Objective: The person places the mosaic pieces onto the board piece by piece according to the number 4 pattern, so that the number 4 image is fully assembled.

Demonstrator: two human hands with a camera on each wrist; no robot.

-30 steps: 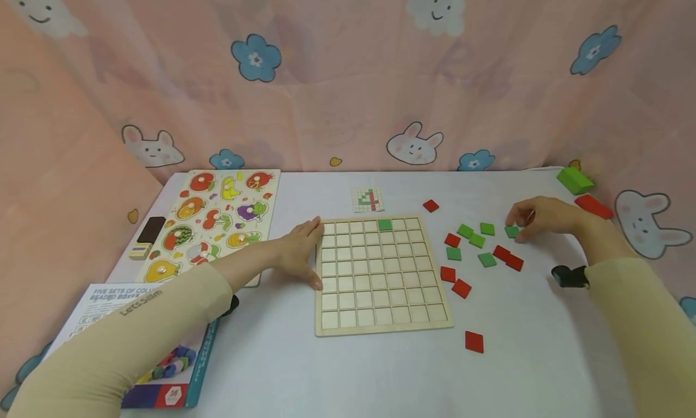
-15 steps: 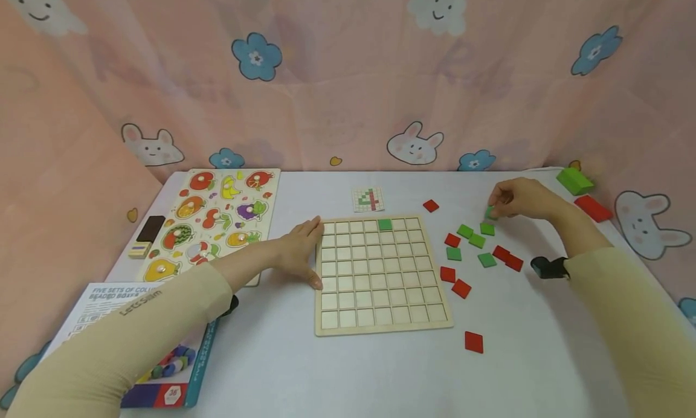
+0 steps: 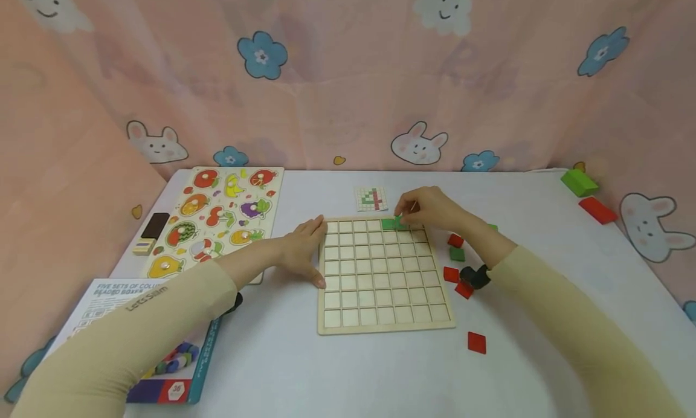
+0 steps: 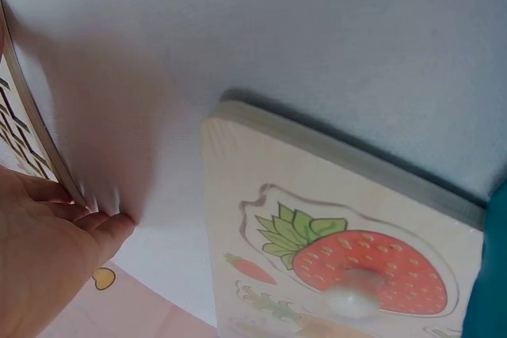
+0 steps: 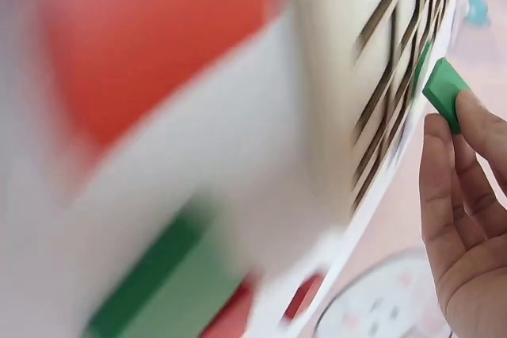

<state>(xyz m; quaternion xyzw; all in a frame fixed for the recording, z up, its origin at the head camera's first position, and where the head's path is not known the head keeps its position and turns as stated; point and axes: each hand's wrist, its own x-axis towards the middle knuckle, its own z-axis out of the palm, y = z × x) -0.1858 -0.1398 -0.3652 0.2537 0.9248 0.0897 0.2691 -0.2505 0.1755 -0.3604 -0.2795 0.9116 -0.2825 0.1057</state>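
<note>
My left hand [image 3: 300,252] lies with fingers and thumb extended against the left edge of a wooden grid board [image 3: 386,330]. In the left wrist view its fingertips are at the board's corner. My right hand [image 3: 429,208] pinches a small green square tile [image 5: 445,89] between thumb and fingers, over the board's top row. Directly left of it, another green tile [image 3: 388,224] sits in a top-row cell. Behind the board lies a small pattern card [image 3: 371,198] with green and red squares.
Loose red tiles [image 3: 476,342] and green tiles [image 3: 457,254] lie right of the board, some hidden under my right forearm. A fruit puzzle board [image 4: 245,156], a printed box [image 3: 163,394] and a dark block [image 3: 155,225] are on the left. Green [image 3: 579,183] and red blocks [image 3: 598,210] stand far right.
My right hand has lifted a green tile from the table and carried it left to the board's top row. My left hand stays at the board's left edge.
</note>
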